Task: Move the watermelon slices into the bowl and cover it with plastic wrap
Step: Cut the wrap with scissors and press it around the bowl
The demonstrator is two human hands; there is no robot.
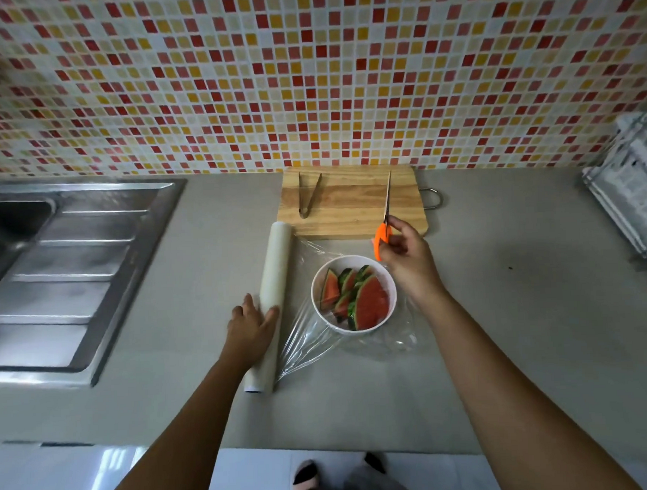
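Note:
A white bowl (pixel 388 279) on the grey counter holds several watermelon slices (pixel 368 302). A sheet of clear plastic wrap (pixel 311 348) runs from the roll (pixel 273 268) on the left across the bowl and lies loose on the counter to its right. My left hand (pixel 249 322) rests flat on the roll, holding it down. Above the bowl's right rim, my right hand (pixel 406 253) grips orange-handled scissors (pixel 381 239), blades closed and pointing away over the cutting board.
A wooden cutting board (pixel 350 203) with metal tongs (pixel 309 194) lies behind the bowl against the tiled wall. A steel sink and drainboard (pixel 69 261) fill the left. A white dish rack (pixel 628 197) stands at the right edge.

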